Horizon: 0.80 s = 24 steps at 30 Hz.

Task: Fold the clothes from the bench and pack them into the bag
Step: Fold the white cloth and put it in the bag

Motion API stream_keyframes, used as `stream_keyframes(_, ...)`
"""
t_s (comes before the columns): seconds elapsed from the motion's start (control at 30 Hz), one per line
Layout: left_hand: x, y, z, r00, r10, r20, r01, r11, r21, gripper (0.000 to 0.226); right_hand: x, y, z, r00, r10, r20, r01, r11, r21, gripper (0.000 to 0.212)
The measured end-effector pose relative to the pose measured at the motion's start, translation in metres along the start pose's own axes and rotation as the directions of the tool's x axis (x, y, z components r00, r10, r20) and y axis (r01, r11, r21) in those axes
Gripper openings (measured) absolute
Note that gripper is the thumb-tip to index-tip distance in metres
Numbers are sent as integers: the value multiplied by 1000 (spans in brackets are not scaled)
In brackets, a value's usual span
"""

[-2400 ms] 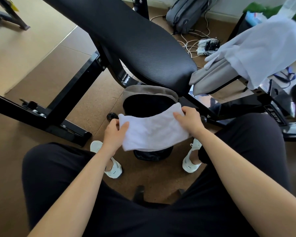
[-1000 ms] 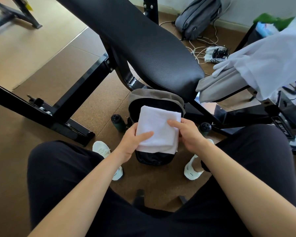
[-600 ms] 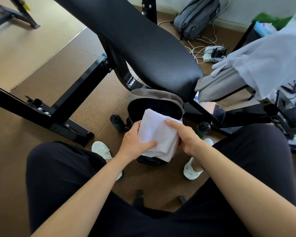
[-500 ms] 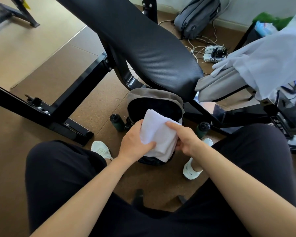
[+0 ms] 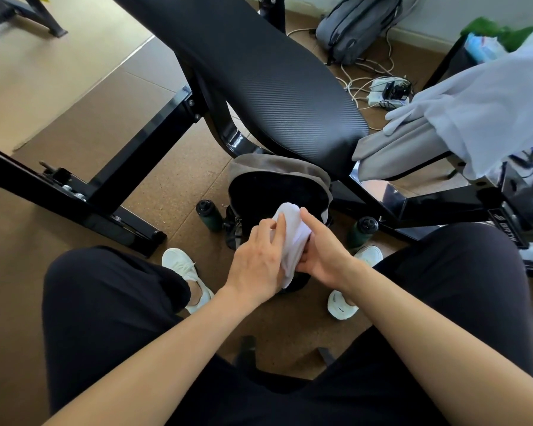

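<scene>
- A person's left hand (image 5: 259,256) and right hand (image 5: 323,256) grip a folded white cloth (image 5: 292,238) from either side, likely to keep its folds together
- The cloth is held over the open bag (image 5: 277,170) on the floor, its long axis pointing away from the person, far end toward the bag's mouth

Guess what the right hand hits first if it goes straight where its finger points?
Likely the open bag, just past the white cloth the right hand holds; depth unclear.
</scene>
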<state>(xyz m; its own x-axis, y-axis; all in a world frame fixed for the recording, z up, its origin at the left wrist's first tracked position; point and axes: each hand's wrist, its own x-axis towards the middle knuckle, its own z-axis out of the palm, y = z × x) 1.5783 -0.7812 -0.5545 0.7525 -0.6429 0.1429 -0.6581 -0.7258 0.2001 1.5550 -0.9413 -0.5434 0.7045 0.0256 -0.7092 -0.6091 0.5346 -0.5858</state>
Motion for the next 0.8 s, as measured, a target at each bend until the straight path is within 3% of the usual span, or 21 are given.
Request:
stream_keyframes(0.1,-1,5,0,996,88,24,-84,989,-124,100,7,1,-4,1000,11,-25,-13,999,-44,90)
stream_keyframes(0.2,-3,5,5,991,105,85,-64,919,-390,91,12,0,-9,993,-14,-113,8,999,-51,72)
stream_keyframes(0.3,2,-2,5,993,-73,96,120,629,-768,60,17,-5,-13,988,-28,-151,27,1000,-9,68)
stream_keyframes(0.33,6,-4,3,982,-165,88,166,553,-817,52,18,-6,-14,988,-31,-149,31,1000,-3,67)
stream_keyframes(0.4,13,-11,2,951,-292,107,248,508,-825,48,20,-9,-13,989,-40,-139,40,999,-7,63)
stream_keyframes(0.47,18,-18,-2,925,-268,271,363,405,-839,58,20,-9,-11,990,-39,-136,38,999,-12,65)
stream_keyframes(0.53,22,-23,-5,892,-118,437,452,292,-843,73,24,-6,-13,990,-46,-134,41,998,-38,68)
stream_keyframes(0.6,24,-23,-6,889,-15,458,440,309,-843,80,27,-4,-15,991,-34,-132,24,997,-75,69)
stream_keyframes(0.7,26,-23,-2,872,28,488,455,319,-831,87,31,-4,-17,993,37,-112,-54,987,-149,69)
stream_keyframes(0.8,29,-30,4,855,45,517,458,402,-793,86,40,-7,-27,993,106,-53,-118,933,-341,71)
